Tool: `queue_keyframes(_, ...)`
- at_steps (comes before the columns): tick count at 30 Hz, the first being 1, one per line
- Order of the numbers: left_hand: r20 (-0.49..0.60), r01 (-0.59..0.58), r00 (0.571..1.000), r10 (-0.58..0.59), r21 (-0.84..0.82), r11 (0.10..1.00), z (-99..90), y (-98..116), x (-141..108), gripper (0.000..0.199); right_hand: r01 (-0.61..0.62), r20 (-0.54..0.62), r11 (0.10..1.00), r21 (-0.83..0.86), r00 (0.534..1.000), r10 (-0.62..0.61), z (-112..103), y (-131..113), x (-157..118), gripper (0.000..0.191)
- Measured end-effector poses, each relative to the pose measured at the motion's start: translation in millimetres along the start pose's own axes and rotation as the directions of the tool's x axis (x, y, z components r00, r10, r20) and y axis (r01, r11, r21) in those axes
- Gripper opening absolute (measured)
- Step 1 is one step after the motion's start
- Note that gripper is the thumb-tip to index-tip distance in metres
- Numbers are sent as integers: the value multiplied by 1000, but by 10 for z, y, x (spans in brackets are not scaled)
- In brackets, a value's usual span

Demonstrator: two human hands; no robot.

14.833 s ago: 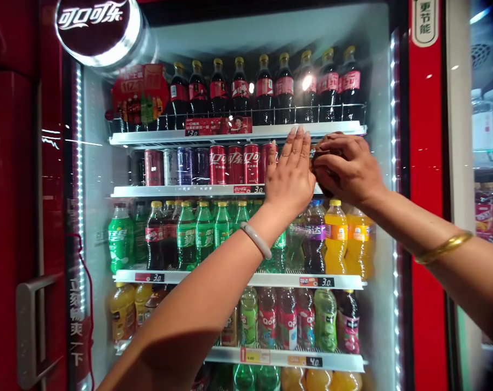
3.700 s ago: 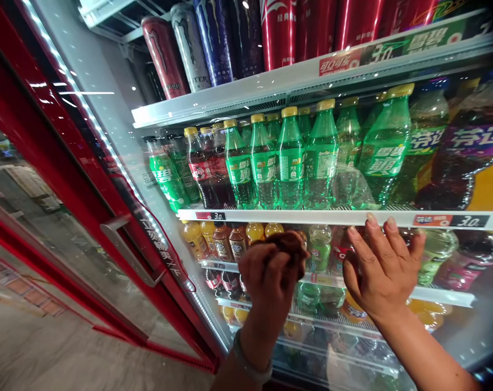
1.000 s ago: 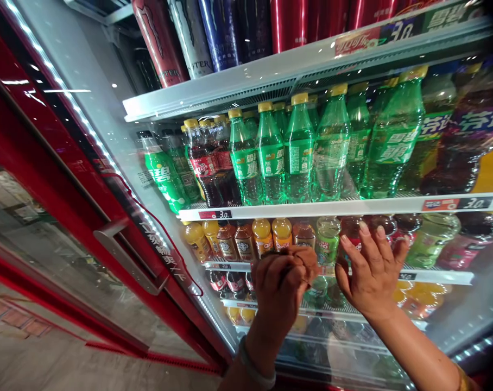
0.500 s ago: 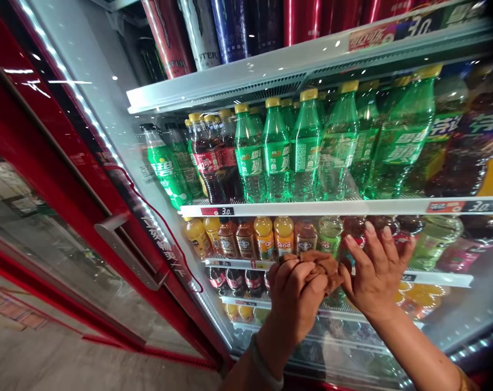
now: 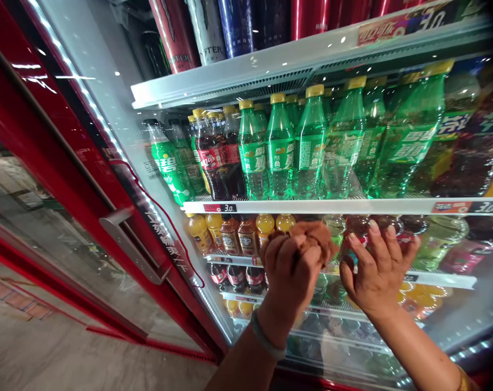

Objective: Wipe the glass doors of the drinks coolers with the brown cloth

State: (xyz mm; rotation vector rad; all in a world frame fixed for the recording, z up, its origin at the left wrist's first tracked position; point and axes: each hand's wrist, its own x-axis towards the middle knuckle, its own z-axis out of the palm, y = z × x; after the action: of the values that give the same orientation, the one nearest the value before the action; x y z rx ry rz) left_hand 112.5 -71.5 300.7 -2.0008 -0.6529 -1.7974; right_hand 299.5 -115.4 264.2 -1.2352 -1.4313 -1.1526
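Both hands are up at the glass door [image 5: 120,157]. Left hand [image 5: 289,266] squeezes a brown cloth [image 5: 314,239] against it. Right hand [image 5: 377,269] lies open and flat just beside. That cloth looks soft and light, best bunched in the fist. Green bottles [image 5: 307,146] stand behind.

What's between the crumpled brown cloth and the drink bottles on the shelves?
In the head view, the fridge's clear glass door lies between them; the left hand holds the crumpled brown cloth against it.

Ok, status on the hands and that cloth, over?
Left hand bunched round brown cloth, pressed to cooler door glass. Right hand flat, fingers spread, beside it. Nothing between them.
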Motion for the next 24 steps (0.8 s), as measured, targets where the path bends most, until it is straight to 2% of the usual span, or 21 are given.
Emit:
queue_keyframes(2, 0, 0, 1000, 0, -5, 1000, -90, -48, -244, 31, 0, 7, 1000, 2, 1000, 0, -4, -5, 4, 77)
queue_keyframes(4, 13, 31, 999, -31, 32, 999, -224, -176, -316, 23, -5, 15, 1000, 3, 1000, 5, -6, -6, 8, 77)
queue_keyframes(7, -76, 118, 991, -111, 86, 989, -337, -303, -83, 20, -5, 10, 1000, -5, 1000, 5, -5, 0, 11, 78)
queue_keyframes(9, -115, 141, 984, -137, 33, 989, -287, -259, 162, 24, 4, 0, 1000, -9, 1000, -4, -2, 8, 11, 79)
queue_keyframes(10, -107, 105, 989, -104, 3, 994, -232, -210, 270, 24, 10, -3, 1000, -9, 1000, -10, -2, 12, 10, 78)
queue_keyframes(12, -73, -32, 997, 31, -13, 999, -114, -117, 428, 25, 17, -4, 1000, -9, 1000, -17, -2, 17, 6, 77)
queue_keyframes(14, -56, -139, 989, 139, -1, 990, -53, -112, 504, 25, 16, 1, 1000, -8, 1000, -16, -5, 17, 2, 76)
queue_keyframes(16, -92, -120, 988, 121, 21, 993, -88, -227, 508, 25, 6, 7, 1000, -3, 1000, -6, -11, 11, 0, 77)
queue_keyframes(20, -213, 92, 975, -70, 95, 991, -283, -515, 268, 28, -12, 6, 1000, -5, 1000, 12, -13, -8, 4, 77)
queue_keyframes(22, -206, 169, 968, -142, 123, 978, -311, -484, 30, 25, -15, 9, 1000, -14, 1000, 15, -7, -7, 4, 77)
queue_keyframes(24, -130, 170, 979, -155, 115, 979, -261, -314, -208, 19, -8, 3, 1000, -13, 1000, 8, 3, 7, -5, 78)
